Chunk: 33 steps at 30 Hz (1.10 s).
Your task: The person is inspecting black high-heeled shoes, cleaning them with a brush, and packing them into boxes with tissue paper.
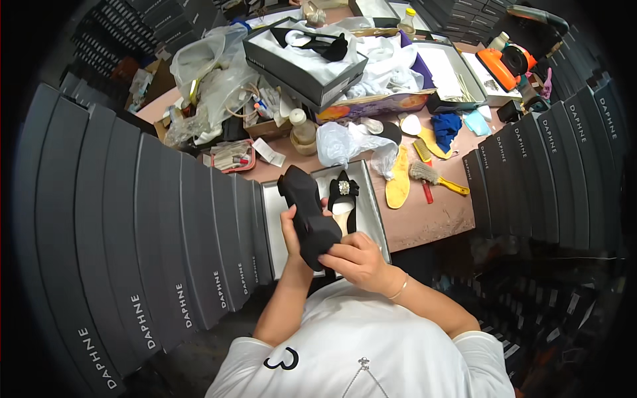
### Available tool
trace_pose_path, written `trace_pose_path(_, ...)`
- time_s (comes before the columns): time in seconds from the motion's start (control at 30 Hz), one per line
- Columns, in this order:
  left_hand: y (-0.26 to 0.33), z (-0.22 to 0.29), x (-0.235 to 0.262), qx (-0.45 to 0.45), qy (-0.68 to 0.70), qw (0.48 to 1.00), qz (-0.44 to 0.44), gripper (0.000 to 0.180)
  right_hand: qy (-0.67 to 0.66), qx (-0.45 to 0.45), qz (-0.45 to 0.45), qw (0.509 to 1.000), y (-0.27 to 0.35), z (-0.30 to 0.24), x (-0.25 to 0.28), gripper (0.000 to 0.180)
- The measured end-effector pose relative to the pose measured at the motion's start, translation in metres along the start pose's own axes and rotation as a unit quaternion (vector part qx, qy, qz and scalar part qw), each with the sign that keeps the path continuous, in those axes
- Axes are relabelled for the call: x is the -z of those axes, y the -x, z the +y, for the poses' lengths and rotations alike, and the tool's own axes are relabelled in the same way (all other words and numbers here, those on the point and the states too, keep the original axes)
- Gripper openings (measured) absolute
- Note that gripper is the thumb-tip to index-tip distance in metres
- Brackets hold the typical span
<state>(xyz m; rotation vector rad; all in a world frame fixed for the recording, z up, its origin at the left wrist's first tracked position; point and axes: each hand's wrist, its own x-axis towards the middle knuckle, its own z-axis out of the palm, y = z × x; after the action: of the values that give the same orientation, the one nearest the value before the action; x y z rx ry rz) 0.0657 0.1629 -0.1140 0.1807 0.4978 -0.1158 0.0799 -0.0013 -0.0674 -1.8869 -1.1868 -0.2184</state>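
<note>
A black shoe (306, 211) is held up over a shoebox with its dark sole showing. My left hand (290, 232) grips it along the middle, the thumb on its left side and fingertips showing at its right. Fingers of my right hand (356, 263) are bent against the shoe's lower right end; what they pinch there, if anything, is hidden. Beneath, in the open white-lined shoebox (373, 219), lies the other black shoe (343, 199), with a jewelled bow and a pale insole.
Tall stacks of dark shoeboxes (159, 232) rise at the left, with more boxes (551, 172) at the right. On the table lie yellow insoles (398, 179), a bristle brush (431, 176), plastic bags (336, 141), a pump bottle (303, 129) and another open shoebox (302, 73) holding a black shoe.
</note>
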Motion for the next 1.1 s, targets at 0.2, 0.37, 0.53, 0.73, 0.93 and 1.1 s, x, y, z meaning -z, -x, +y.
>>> trace_pose_path(0.2,-0.008,-0.006,0.008,-0.053,0.043,0.992,-0.103,0.072,-0.209,-0.379,0.102,0.895,0.031,0.011,-0.007,0.017)
trace_pose_path(0.37,-0.015,0.013,0.016,-0.099,-0.071,0.98,-0.155,0.079,-0.332,-0.334,-0.083,0.878,0.016,-0.017,0.009,0.015)
trace_pose_path(0.53,0.01,0.016,0.02,0.032,-0.221,0.967,-0.122,0.083,-0.073,-0.139,0.076,0.985,-0.011,0.004,0.03,0.023)
trace_pose_path(0.73,0.017,-0.005,0.046,0.135,-0.268,0.927,-0.225,0.078,0.03,-0.202,0.08,0.976,-0.012,0.092,0.006,0.018)
trace_pose_path(0.93,0.018,0.037,0.092,-0.063,-0.658,0.748,0.058,0.08,0.131,-0.316,0.152,0.927,0.074,0.18,0.067,0.016)
trace_pose_path(1.1,-0.007,0.049,0.109,-0.057,-0.855,0.473,0.204,0.086,0.244,-0.357,0.018,0.901,0.089,0.246,0.055,0.054)
